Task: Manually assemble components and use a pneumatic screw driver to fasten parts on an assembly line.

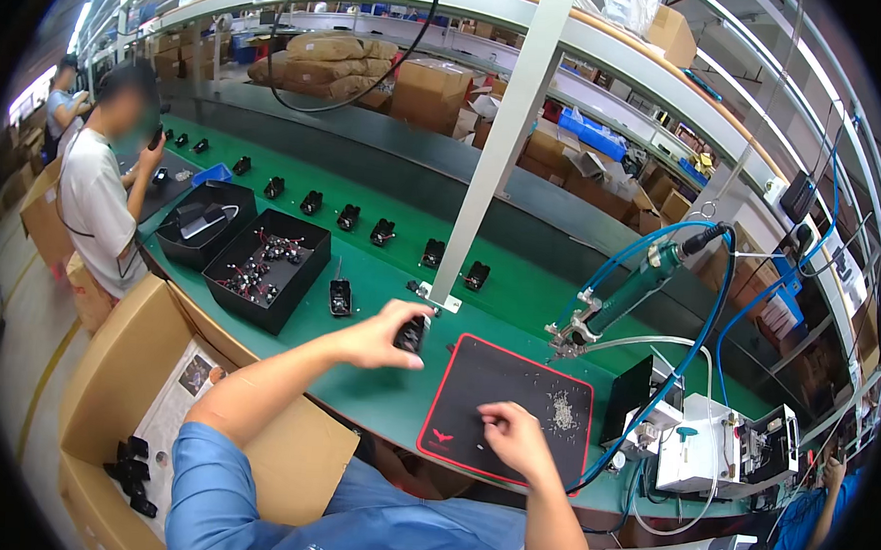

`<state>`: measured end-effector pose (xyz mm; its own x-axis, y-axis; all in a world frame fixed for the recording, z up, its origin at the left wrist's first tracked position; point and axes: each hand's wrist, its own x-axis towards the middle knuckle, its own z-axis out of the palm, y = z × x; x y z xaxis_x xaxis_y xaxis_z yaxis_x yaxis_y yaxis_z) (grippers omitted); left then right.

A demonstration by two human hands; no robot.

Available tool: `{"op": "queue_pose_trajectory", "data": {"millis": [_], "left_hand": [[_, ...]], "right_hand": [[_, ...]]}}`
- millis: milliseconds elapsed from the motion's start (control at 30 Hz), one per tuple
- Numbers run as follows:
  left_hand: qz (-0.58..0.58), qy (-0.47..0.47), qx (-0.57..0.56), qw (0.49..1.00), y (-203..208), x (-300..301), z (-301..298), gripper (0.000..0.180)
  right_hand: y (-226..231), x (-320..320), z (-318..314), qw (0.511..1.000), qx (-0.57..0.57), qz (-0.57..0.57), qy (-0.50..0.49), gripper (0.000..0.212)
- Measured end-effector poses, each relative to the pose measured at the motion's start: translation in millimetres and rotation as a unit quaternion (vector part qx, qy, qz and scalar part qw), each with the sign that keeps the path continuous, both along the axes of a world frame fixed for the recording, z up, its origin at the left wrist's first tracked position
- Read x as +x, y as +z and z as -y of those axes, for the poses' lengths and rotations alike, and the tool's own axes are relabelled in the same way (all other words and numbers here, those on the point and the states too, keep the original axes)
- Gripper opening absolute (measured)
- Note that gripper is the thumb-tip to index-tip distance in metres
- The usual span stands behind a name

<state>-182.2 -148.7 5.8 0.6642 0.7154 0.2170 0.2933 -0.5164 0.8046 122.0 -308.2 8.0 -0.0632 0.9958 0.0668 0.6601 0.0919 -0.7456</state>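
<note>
Left hand: your left hand [384, 336] has its fingers closed around a small black part [410, 333], held just above the green belt [382, 272] at the near-left corner of the black mat [515, 377]
Right hand: your right hand [512, 437] rests on the mat's near half with fingertips curled down and pinched together, probably on a screw, though anything between them is too small to make out
Screws: the loose pile of small screws [560, 410] lies on the mat just to the right of your right hand, so keep picking from its edge rather than scattering it
Part placement: bring the black part over the mat before you work on it; a dropped screw then lands on the mat and not on the belt
Driver: the green screwdriver [629, 288] hangs on its blue hoses above the mat's far-right corner, tip down; steady the part firmly with your left hand before pulling it in
Surroundings: one more black part [339, 296] stands on the belt beside the black tray [266, 267] of components to your left, within reach, and a row of like parts runs along the belt beyond
Co-worker: the person [100, 201] at far left works apart from you, well away from your hands
</note>
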Motion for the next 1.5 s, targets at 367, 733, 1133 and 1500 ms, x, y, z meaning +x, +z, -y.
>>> {"op": "queue_pose_trajectory", "data": {"millis": [367, 733, 1133, 1500], "left_hand": [[-0.029, -0.036, 0.216, 0.975, -44, 96, 76, 0.086], [-0.037, -0.082, 0.19, 0.978, -55, 98, 81, 0.093], [-0.006, -0.056, 0.143, 0.988, -60, 97, 81, 0.094], [0.012, -0.078, 0.179, 0.981, -61, 100, 78, 0.089]], "right_hand": [[6, 18, 17, 0.981, 0.177, 0.069, -0.041, 0.033], [-38, 14, 38, 0.958, 0.194, 0.173, -0.122, 0.04], [-36, 4, 53, 0.97, 0.13, 0.171, -0.117, 0.02], [-20, -30, 35, 0.975, 0.204, 0.067, -0.061, 0.013]]}}
